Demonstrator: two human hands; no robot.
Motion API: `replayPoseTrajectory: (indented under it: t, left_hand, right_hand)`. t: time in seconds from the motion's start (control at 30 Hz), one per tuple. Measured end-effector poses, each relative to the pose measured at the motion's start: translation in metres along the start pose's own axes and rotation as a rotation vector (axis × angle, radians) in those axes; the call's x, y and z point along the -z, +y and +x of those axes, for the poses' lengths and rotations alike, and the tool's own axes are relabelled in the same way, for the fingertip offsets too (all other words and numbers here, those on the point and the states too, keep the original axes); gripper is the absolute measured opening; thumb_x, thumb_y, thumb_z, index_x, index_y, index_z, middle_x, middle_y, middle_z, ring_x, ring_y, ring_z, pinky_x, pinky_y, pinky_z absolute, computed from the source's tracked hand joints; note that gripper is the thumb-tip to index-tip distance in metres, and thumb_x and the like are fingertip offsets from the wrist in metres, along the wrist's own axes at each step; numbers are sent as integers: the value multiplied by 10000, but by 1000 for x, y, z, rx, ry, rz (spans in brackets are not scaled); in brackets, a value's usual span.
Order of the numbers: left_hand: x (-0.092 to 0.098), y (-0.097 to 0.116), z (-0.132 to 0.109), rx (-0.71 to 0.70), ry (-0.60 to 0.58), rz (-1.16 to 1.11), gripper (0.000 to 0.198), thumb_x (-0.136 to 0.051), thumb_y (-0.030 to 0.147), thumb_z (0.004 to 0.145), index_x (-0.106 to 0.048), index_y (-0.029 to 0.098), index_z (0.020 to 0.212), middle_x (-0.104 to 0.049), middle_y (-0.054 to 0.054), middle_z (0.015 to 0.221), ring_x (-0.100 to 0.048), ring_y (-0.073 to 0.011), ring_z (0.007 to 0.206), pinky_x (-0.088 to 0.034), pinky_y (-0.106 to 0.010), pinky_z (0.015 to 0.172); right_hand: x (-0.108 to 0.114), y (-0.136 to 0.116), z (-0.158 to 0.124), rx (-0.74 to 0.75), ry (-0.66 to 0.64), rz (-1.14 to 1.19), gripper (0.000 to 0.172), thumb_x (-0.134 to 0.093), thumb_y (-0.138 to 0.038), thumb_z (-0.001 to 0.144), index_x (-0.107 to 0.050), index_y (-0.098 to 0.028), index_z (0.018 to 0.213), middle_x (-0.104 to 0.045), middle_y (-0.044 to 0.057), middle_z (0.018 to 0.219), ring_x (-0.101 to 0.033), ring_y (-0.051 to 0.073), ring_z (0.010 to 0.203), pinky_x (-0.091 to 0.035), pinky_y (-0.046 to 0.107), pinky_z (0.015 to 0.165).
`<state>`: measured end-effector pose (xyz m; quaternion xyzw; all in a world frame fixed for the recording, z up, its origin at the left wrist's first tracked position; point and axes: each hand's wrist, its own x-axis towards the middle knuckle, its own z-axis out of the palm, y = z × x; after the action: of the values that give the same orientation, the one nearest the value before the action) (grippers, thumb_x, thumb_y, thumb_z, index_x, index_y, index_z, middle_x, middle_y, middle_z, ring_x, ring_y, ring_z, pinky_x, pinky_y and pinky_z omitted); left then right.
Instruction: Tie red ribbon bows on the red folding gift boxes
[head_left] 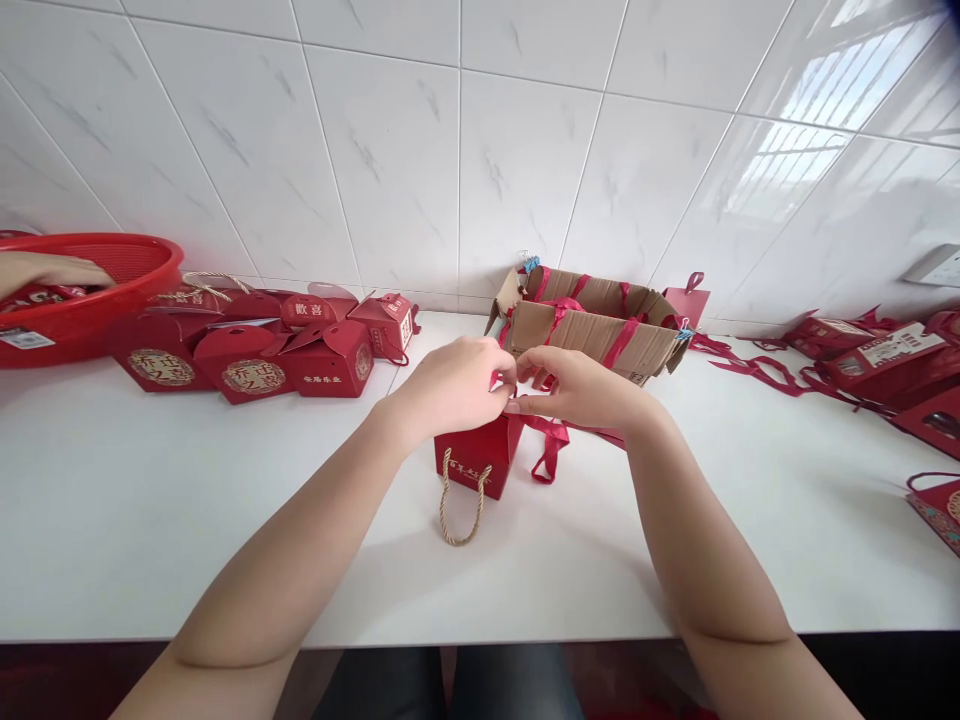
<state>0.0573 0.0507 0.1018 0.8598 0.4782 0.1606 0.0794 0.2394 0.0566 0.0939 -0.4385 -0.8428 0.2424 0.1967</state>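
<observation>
A small red gift box point(469, 445) with gold lettering stands on the white table, its twisted gold cord handle point(461, 540) hanging down the near side. Above its top my left hand point(465, 380) is closed in a pinch, with a bit of red ribbon showing at the fingers. My right hand point(577, 388) meets it from the other side, thumb and fingers curled together on the ribbon. A loose length of red ribbon point(551, 450) trails from the box's right side onto the table. The fingertips partly hide the box top.
Behind my hands sits a cardboard carton point(592, 335) with red ribbons draped over its sides, held by clips. Several red gift boxes point(247, 365) stand at the left, beside a red plastic basket point(142, 255) with another person's hand point(52, 270) in it. More red boxes point(892, 355) lie at the right.
</observation>
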Motion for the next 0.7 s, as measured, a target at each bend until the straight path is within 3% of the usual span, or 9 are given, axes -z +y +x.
replayPoseTrajectory:
  t: [0.07, 0.17, 0.33, 0.47, 0.53, 0.63, 0.7]
  left_hand:
    - [3, 1, -1, 17, 100, -54, 199, -475, 266, 811, -670, 231, 813, -643, -20, 940, -576, -162, 724, -379, -256, 538]
    - [10, -2, -3, 18, 282, -142, 186, -494, 272, 826, -667, 206, 809, -658, -19, 898, -578, -146, 708, -411, -255, 586]
    - [21, -2, -8, -57, 582, -272, 134, -537, 237, 821, -655, 192, 778, -667, -9, 796, -592, -139, 744, -456, -261, 684]
    - [24, 8, -13, -136, 562, -352, 122, -547, 209, 820, -651, 197, 757, -663, 9, 744, -591, -121, 703, -464, -254, 696]
    - [24, 11, -15, -148, 555, -354, 121, -553, 209, 816, -654, 196, 750, -662, 10, 743, -592, -121, 705, -464, -255, 695]
    - [25, 9, -16, -120, 533, -338, 128, -555, 242, 817, -660, 193, 762, -662, 2, 747, -596, -130, 709, -462, -258, 672]
    - [26, 4, -15, -102, 462, -330, 155, -551, 277, 822, -665, 193, 759, -663, -1, 743, -596, -135, 699, -458, -254, 637]
  right_hand:
    - [1, -1, 0, 68, -26, 70, 318, -603, -477, 786, -604, -240, 999, -643, 28, 1049, -588, 205, 982, -477, 336, 798]
    - [4, -2, -2, 96, -116, 177, 370, -577, -494, 814, -579, -232, 1074, -666, 35, 977, -622, 197, 899, -495, 332, 763]
    - [6, -8, -6, 42, -79, 240, 347, -550, -499, 846, -597, -199, 1012, -667, 49, 882, -628, 191, 825, -495, 326, 734]
    - [-1, -15, -4, 217, 42, 493, 277, -549, -443, 873, -608, -184, 952, -640, 44, 932, -606, 165, 858, -494, 298, 755]
    - [-3, -17, -4, 271, 141, 605, 242, -533, -411, 894, -612, -183, 924, -631, 31, 863, -597, 142, 793, -492, 277, 710]
    - [-2, -17, -5, 272, 288, 659, 248, -525, -387, 906, -622, -184, 803, -594, 6, 723, -568, 115, 681, -474, 253, 641]
    - [0, -17, -7, 255, 312, 678, 260, -538, -388, 898, -628, -184, 765, -588, 2, 695, -561, 111, 661, -474, 251, 638]
